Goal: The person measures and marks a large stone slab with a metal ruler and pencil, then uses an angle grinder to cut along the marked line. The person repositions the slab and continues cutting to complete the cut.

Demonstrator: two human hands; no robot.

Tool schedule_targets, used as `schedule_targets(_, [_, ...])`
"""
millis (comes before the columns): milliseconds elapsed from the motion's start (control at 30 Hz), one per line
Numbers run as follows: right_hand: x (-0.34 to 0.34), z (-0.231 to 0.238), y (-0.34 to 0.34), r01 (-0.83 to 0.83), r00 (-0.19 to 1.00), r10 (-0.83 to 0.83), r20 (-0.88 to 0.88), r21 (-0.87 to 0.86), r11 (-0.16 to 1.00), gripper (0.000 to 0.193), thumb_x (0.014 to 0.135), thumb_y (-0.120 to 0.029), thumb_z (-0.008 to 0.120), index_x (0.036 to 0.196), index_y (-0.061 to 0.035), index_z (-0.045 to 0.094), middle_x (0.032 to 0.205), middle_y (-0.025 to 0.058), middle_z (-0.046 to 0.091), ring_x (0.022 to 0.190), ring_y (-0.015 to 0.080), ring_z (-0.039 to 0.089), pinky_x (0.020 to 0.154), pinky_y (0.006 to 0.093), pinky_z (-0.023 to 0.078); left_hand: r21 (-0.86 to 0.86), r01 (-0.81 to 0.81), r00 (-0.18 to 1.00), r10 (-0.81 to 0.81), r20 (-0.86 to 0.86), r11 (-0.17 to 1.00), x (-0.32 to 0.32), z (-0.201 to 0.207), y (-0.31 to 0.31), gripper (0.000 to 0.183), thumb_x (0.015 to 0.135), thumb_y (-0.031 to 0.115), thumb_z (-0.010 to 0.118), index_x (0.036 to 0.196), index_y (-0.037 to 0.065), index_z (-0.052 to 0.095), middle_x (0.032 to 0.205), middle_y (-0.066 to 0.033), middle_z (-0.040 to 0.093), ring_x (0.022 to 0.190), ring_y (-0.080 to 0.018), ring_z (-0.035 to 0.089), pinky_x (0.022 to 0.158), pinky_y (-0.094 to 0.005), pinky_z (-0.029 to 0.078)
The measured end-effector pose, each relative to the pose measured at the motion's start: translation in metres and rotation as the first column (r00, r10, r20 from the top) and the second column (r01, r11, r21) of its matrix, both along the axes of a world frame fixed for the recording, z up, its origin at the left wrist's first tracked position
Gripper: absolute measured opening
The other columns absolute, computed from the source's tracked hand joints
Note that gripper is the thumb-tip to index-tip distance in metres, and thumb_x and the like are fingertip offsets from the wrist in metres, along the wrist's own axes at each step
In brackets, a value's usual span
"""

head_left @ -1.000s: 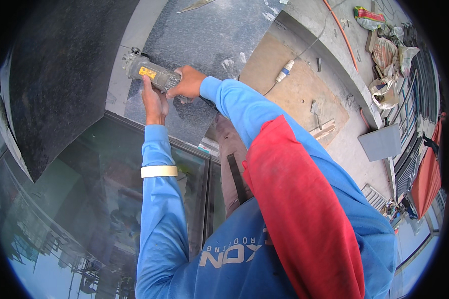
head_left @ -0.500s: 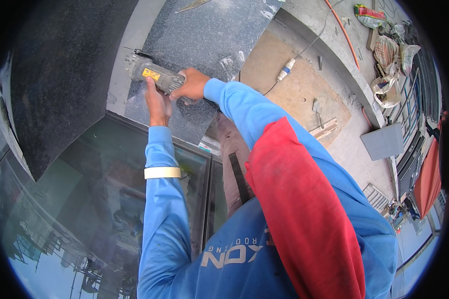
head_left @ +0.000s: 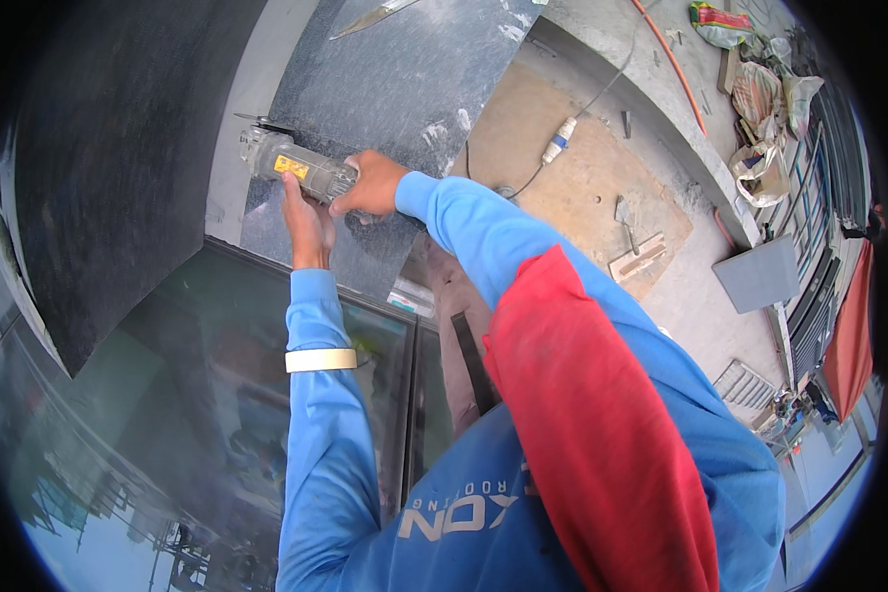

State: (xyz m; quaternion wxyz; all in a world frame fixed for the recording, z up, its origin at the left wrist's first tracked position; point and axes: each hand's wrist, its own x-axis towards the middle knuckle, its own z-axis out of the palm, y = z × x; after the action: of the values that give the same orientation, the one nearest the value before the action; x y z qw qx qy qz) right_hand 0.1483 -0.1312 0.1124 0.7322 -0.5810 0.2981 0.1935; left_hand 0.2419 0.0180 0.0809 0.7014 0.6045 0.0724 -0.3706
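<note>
Both my hands are closed around a dusty grey angle grinder with a yellow label. My right hand wraps the rear of its body. My left hand cups it from the near side, with the thumb up by the label. The thin disc sits at the grinder's far left end, beside the edge of a speckled dark grey stone slab. Whether the disc touches the slab is hard to tell. Pale dust marks the slab around the tool.
A tall dark panel stands at left, with reflective glass below it. At right, a cable with a white-and-blue connector crosses a plywood board holding a trowel. Sacks and an orange hose lie beyond.
The grinder and both hands have come slightly nearer and to the left. The view has shifted a little as well. My grip on the grinder looks the same.
</note>
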Motion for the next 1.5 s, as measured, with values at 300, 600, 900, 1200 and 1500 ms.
schedule_targets(300, [-0.005,-0.004,0.0,-0.012,1.0,0.012,0.019,-0.021,1.0,0.051,0.076,-0.023,0.085,0.115,0.003,0.066,0.088,0.0132,0.072,0.068,0.0188,0.072,0.057,0.0328,0.059,0.014,0.007,1.0,-0.007,0.004,1.0,-0.005,0.001,0.0,0.06,0.112,0.048,0.037,0.143,-0.004,0.044,0.134,-0.0161,0.058,0.124,-0.0262,0.057,0.107,-0.0424,0.045])
schedule_targets(600, [-0.01,-0.008,0.0,-0.025,0.999,0.026,0.034,-0.041,0.999,0.054,0.075,-0.024,0.085,0.116,0.0051,0.065,0.087,0.0143,0.072,0.071,0.0206,0.071,0.059,0.0339,0.059,0.013,0.01,1.0,-0.01,0.003,1.0,-0.009,-0.001,0.0,0.06,0.112,0.047,0.037,0.143,-0.003,0.045,0.135,-0.016,0.058,0.125,-0.0263,0.057,0.108,-0.0424,0.044])
schedule_targets(900, [-0.015,-0.009,0.002,-0.005,1.0,0.005,0.003,-0.043,0.999,0.058,0.076,-0.025,0.084,0.12,0.0067,0.064,0.087,0.0141,0.071,0.07,0.0209,0.071,0.059,0.0341,0.059,0.022,0.001,1.0,-0.001,-0.003,1.0,-0.015,0.0,0.0,0.06,0.112,0.048,0.038,0.142,-0.003,0.046,0.133,-0.016,0.058,0.124,-0.0263,0.057,0.107,-0.0423,0.045])
schedule_targets(1200, [-0.023,-0.002,-0.003,-0.023,1.0,0.024,0.015,-0.045,0.999,0.063,0.073,-0.029,0.086,0.119,0.0074,0.065,0.093,0.018,0.072,0.077,0.0244,0.072,0.059,0.0352,0.061,0.028,0.021,1.0,-0.021,0.0,0.999,-0.018,-0.002,0.0,0.06,0.112,0.048,0.038,0.142,-0.004,0.045,0.134,-0.0168,0.057,0.124,-0.0267,0.057,0.106,-0.0424,0.045])
schedule_targets(1500, [-0.031,0.001,0.003,0.003,1.0,-0.002,0.019,-0.029,1.0,0.055,0.071,-0.028,0.086,0.111,0.0055,0.067,0.09,0.0167,0.073,0.076,0.0239,0.073,0.061,0.0361,0.061,0.041,0.027,1.0,-0.027,0.007,0.999,-0.029,0.007,0.002,0.061,0.111,0.049,0.038,0.143,-0.003,0.045,0.134,-0.0164,0.057,0.124,-0.027,0.057,0.106,-0.0429,0.046])
